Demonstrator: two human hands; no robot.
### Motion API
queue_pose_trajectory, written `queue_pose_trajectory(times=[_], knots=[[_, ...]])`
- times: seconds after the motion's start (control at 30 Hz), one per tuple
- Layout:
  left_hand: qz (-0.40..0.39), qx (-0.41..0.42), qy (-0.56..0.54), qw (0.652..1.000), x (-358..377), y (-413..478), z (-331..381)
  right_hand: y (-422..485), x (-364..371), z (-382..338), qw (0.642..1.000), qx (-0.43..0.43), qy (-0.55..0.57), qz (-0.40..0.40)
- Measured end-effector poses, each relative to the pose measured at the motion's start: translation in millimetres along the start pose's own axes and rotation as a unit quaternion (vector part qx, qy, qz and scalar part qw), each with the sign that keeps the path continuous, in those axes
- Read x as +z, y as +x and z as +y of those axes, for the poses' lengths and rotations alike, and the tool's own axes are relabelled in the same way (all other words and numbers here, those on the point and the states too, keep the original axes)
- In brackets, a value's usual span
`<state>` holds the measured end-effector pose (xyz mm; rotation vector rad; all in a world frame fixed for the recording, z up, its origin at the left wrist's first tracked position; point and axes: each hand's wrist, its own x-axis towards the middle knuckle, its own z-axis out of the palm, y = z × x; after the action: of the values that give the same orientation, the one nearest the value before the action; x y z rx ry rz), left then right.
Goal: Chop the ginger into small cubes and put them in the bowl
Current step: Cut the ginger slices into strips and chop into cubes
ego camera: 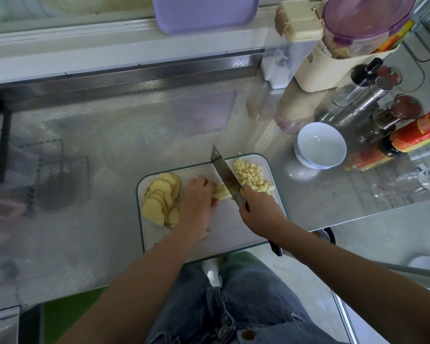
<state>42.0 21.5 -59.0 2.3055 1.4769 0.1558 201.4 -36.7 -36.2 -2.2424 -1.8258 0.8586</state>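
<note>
- A white cutting board with a green rim is laid at the near edge of the worktop, about halfway along it.
- All the ginger is kept on this board, in three lots.
- A heap of flat ginger slices is piled on the left side of the board, and the slices are stacked over each other.
- A small bunch of ginger strips is held down in the middle of the board.
- The strips are gripped by the left hand, with the fingers curled over them and the thumb tucked in at the near side.
- A pile of small ginger cubes is gathered at the board's far right corner, just to the right of the blade.
- The knife is grasped by the right hand, which is wrapped tight round the dark handle.
- The blade is set edge down on the strips, just beside the left fingertips, and its tip is pointed at the far edge of the worktop.
- A white bowl is stood upright on the worktop, near the board's far right corner but not touching it.
- A bottle with a red label and some jars are crowded behind the bowl, by the right edge of the worktop.
- Blue jeans are seen below the near edge.
</note>
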Motion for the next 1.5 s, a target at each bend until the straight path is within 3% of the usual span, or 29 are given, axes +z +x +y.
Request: queue_pose_trajectory(times=[0.3,0.63,1.1,1.5], knots=[[-0.008,-0.007,-0.012,1.000,-5,3,2,-1,22,2,0.999,0.029,0.001,0.017],[-0.008,-0.001,0.001,1.000,-3,0,-1,2,14,0,0.999,0.004,0.015,0.036],[-0.009,0.000,-0.011,1.000,-4,3,-1,-2,20,-5,0.999,0.028,0.014,0.014],[-0.011,0.007,0.001,1.000,-1,2,-5,3,7,-2,0.999,-0.005,0.011,0.030]])
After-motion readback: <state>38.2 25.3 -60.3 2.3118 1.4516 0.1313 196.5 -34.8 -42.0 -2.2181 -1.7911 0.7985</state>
